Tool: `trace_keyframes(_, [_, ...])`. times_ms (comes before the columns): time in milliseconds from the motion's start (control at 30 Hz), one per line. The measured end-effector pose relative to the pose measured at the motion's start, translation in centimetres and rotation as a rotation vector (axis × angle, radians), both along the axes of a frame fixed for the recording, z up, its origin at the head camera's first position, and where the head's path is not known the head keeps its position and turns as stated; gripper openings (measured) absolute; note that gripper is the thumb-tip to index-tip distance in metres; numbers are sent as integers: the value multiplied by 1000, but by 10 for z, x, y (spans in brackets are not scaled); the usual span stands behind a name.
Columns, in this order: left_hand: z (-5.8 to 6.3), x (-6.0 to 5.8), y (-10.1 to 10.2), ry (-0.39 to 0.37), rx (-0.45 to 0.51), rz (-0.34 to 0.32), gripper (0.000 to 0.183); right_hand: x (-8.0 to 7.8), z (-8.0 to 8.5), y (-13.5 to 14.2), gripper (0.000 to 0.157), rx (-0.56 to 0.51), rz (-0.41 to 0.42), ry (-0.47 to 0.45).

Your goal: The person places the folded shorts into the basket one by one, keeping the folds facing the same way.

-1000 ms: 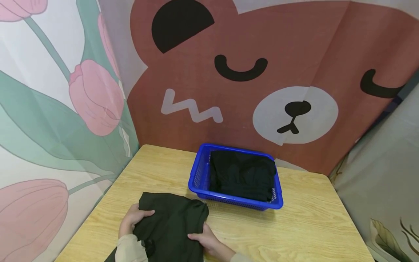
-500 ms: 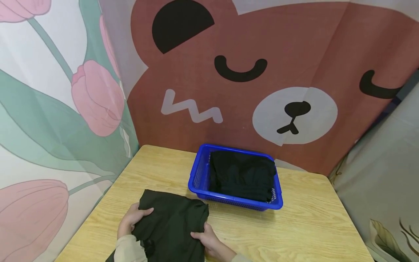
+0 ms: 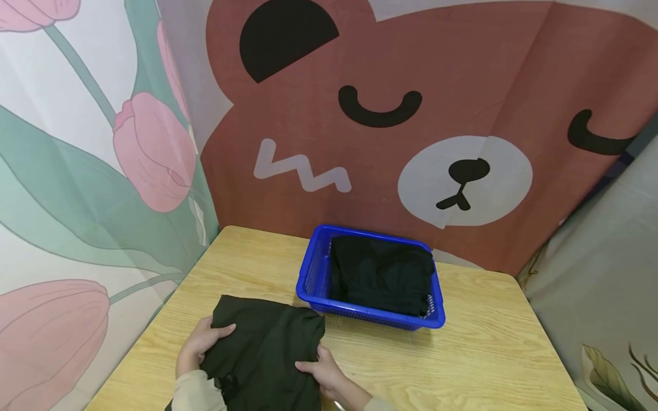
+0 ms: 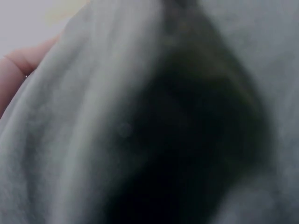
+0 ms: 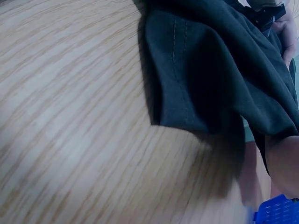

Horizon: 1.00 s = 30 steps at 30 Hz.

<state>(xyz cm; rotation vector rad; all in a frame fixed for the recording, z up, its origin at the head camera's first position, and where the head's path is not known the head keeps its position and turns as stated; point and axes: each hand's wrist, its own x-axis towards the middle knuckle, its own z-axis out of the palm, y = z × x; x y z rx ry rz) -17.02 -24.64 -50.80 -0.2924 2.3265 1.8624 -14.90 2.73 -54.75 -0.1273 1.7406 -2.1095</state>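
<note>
A dark green garment [image 3: 264,348], folded into a rough rectangle, lies near the front of the table in the head view. My left hand [image 3: 200,342] grips its left edge, with the thumb on top and the other fingers hidden beneath. On the right edge, my right hand [image 3: 326,371] pinches the cloth the same way. The right wrist view shows a double-stitched hem of the garment [image 5: 177,74] hanging down by the wood surface. Blurred cloth [image 4: 56,121] fills most of the left wrist view, with part of a finger at the left.
A blue plastic basket [image 3: 303,285] stands behind and right of the garment, with folded black cloth [image 3: 380,274] inside. The wooden table [image 3: 462,365] reaches back to a bear-printed curtain [image 3: 288,211]. A tulip-printed curtain [image 3: 154,240] borders the left side.
Both hands still hold the garment. The left hand and the garment's far left corner have shifted slightly left and away from me. The basket has stayed in place.
</note>
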Motion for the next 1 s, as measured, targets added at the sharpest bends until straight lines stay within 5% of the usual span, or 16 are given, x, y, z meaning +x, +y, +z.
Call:
trace_keyframes(200, [3, 4, -5, 9, 26, 0, 48, 1, 7, -2, 47, -46, 19, 9])
trace_keyframes(467, [9, 9, -13, 31, 94, -84, 50, 4, 17, -4, 43, -64, 45, 14])
trace_keyframes(733, [21, 10, -11, 56, 28, -10, 47, 2, 26, -3, 41, -95, 37, 43])
trace_keyframes(1000, [32, 9, -2, 101, 22, -17, 48, 2, 33, 1, 42, -105, 31, 46])
